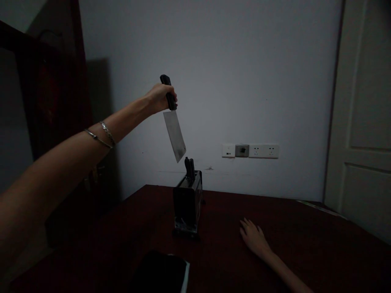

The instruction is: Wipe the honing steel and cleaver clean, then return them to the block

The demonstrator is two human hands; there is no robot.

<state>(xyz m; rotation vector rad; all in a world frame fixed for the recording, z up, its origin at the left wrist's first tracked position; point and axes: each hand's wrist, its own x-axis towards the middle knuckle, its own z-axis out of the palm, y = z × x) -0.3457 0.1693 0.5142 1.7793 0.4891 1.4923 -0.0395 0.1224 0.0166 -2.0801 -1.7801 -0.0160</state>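
Observation:
My left hand (159, 98) is raised and closed around the black handle of a cleaver (174, 136), whose wide steel blade hangs point down. The blade tip is just above and left of a dark knife block (187, 203) that stands on the dark wooden table (305, 240). Two black knife handles (189, 169) stick out of the block's top. My right hand (253, 237) lies flat on the table to the right of the block, fingers stretched out, holding nothing. Two thin bracelets sit on my left wrist.
A dark flat object with a pale edge (161, 272) lies at the table's near edge. A row of wall sockets (250, 151) is on the white wall behind. Dark furniture (51, 101) stands at the left, a white door (363, 122) at the right.

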